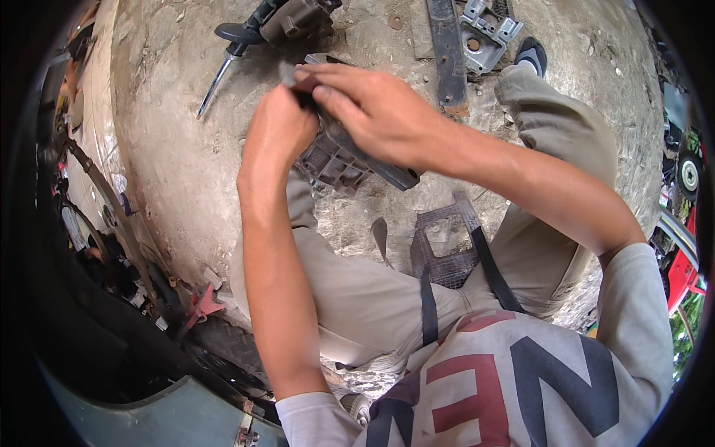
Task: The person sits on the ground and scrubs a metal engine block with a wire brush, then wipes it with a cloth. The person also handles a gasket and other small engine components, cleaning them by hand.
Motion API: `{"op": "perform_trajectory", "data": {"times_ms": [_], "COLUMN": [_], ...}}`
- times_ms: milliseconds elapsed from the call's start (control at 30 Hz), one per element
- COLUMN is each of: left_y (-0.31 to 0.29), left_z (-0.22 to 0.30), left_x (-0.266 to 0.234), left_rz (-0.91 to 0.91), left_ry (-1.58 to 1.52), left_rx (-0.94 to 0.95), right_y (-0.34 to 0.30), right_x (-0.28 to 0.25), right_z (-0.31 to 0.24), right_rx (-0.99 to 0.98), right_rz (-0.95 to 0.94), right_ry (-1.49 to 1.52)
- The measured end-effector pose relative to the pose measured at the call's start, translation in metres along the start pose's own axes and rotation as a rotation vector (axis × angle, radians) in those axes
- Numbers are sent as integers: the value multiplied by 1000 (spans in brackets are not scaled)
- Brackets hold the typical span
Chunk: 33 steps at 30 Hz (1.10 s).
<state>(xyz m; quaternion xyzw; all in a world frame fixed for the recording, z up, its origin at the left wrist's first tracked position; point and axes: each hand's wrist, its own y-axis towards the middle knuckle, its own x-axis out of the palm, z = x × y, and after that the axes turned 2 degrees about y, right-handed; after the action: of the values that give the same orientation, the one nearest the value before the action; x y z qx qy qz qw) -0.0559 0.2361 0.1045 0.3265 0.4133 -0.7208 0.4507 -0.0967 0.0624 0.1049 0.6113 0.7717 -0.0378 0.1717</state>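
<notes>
My left hand (279, 123) is curled into a fist above a grey-brown ribbed cast-metal part (339, 162). What its fingers close on is hidden. Reaching in from the right, my right hand (376, 112) bends over the top of the left fist, its thumb and fingertips meeting around a small dark piece (304, 83) too covered to name. The cast part lies tilted on the ground under both hands. A dark bar-like edge (400, 176) sticks out of it beneath my right wrist.
Beyond my hands lies a strut with a shiny rod (212, 89). A flat dark steel bar (449, 63) and a silver cast bracket (482, 41) are at the far right. Between my legs sits a mesh-patterned frame (447, 257). A blue-grey panel (164, 417) fills the lower left.
</notes>
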Motion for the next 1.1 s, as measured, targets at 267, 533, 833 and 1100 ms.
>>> {"op": "perform_trajectory", "data": {"times_ms": [267, 533, 833, 1100], "left_y": [0, -4, -7, -8], "left_z": [11, 2, 1, 11], "left_x": [-8, -2, -3, -4], "left_rz": [-93, -5, -11, -12], "left_ry": [-49, -62, -35, -36], "left_rx": [-36, -54, -69, -80], "right_y": [4, -3, -1, -3], "right_x": [-4, -1, -9, -16], "right_z": [1, 10, 17, 9], "right_rx": [73, -21, -8, 130], "right_rz": [1, -41, -145, -184], "right_ry": [69, -52, -92, -90]}}
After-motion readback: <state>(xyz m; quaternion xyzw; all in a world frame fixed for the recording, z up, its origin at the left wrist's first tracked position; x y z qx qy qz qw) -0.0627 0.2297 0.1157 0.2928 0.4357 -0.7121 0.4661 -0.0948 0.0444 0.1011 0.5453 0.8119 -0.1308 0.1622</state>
